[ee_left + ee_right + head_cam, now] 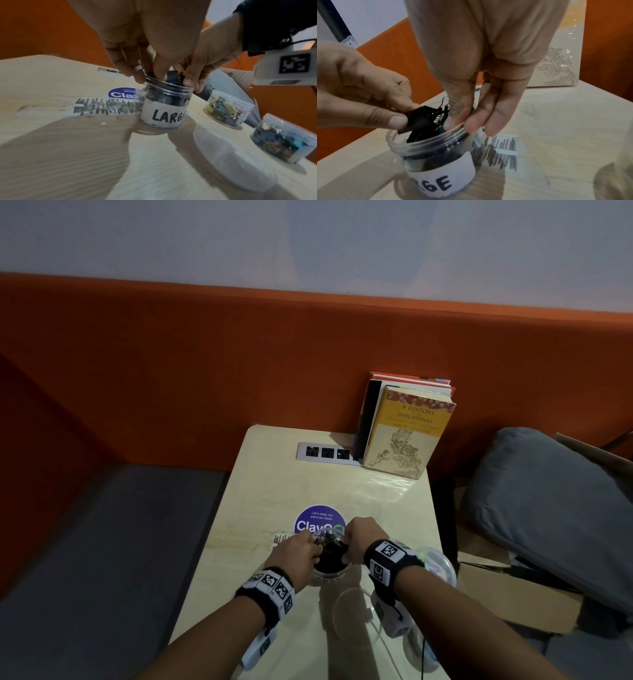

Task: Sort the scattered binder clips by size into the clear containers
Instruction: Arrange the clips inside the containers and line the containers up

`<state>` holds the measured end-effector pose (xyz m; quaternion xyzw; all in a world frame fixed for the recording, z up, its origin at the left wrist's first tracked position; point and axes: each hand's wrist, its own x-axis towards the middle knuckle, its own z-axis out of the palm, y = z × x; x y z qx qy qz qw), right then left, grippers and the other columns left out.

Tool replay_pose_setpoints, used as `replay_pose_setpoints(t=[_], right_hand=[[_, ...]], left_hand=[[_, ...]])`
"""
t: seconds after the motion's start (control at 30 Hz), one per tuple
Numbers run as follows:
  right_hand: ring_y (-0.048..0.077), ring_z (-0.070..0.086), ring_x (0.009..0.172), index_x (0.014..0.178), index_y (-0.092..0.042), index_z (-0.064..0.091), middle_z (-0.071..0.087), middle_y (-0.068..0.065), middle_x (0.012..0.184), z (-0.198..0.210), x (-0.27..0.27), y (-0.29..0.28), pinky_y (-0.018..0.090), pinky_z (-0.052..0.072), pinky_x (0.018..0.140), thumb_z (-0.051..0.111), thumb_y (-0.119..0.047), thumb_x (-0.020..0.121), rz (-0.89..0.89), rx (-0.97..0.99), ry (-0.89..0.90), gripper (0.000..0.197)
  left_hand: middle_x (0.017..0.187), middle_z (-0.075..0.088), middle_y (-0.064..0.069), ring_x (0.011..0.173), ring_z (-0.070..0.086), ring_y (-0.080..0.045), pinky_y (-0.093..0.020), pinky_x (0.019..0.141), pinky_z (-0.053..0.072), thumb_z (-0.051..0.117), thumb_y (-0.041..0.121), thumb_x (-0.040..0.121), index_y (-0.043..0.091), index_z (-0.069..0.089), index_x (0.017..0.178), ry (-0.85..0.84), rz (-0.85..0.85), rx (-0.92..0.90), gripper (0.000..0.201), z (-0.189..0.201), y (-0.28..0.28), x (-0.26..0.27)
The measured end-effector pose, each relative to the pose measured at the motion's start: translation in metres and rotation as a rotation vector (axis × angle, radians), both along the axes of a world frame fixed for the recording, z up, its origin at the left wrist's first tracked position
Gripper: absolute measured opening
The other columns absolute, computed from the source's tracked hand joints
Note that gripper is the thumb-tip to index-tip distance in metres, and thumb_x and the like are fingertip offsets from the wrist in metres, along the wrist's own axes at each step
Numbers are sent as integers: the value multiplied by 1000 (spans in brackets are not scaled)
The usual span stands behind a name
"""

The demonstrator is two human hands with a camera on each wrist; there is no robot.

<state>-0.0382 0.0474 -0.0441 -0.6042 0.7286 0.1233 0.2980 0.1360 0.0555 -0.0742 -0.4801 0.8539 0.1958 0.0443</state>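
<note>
Head: my L grip [297, 548] & R grip [359, 539] meet at the LARGE jar [329, 571], mid surface [274, 481]. L wrist: jar upright, dark clips [164, 100] inside; jar of coloured clips [226, 106] near its right. R wrist: L grip pinches a black binder clip [418, 119] over the jar mouth; R grip pinches the rim.

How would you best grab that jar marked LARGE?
Probably round its labelled wall, from the side: the LARGE jar stands upright and open, with black clips poking above its rim, so a grasp from above would meet them.
</note>
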Motion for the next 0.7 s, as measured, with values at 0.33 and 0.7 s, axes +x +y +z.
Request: replay_pose_setpoints(t=[0.33,0.7], right_hand=[[29,63,103,114,-12,60,65,10,113,13,-6,9,34,52,81,75,-25,81,82,-21,-74,39],[35,54,119,133,-13,26,47,11,129,-14,-17,66,45,48,96,90,-51,56,28,122,-17,106]], left_hand=[[119,61,-3,109,58,-26,-33,87,47,67,17,85,22,62,111,7,3,131,28,21,-23,-6],[152,29,5,134,41,-23,-40,106,44,81,51,69,31,28,151,92,-2,221,99,-1,-26,0]])
